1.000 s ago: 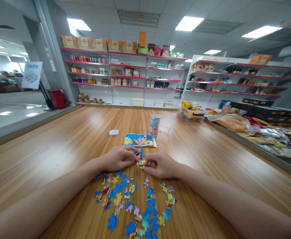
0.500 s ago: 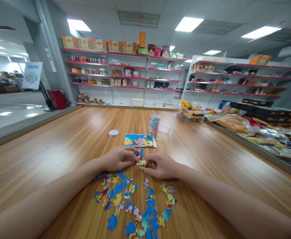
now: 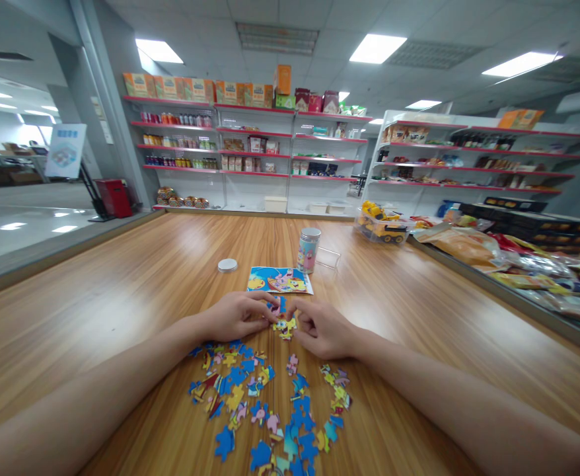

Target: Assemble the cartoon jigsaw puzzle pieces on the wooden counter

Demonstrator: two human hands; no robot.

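Observation:
A small joined cluster of jigsaw puzzle pieces (image 3: 285, 326), yellow with blue and pink above, lies on the wooden table between my hands. My left hand (image 3: 243, 315) holds its left edge, thumb and fingertips pressed against the pieces. Just right of the cluster is my right hand (image 3: 322, 327), index finger bent and thumb apart, with nothing visible between them. Loose jigsaw pieces (image 3: 235, 377), mostly blue, yellow and pink, are spread below my hands. Beyond the cluster lies a printed picture sheet (image 3: 275, 280) with cartoon figures.
A cartoon-printed tin (image 3: 308, 251) stands at the sheet's right corner, a wire frame (image 3: 329, 258) beside it. A round silver lid (image 3: 227, 265) lies to the left. Farther right are a clear bin of toy trucks (image 3: 382, 228) and heaped snack packets (image 3: 508, 264). Stocked shelves line the back.
My right hand has drawn slightly right, away from the yellow pieces, and its thumb and index finger have parted. My left hand stays in place.

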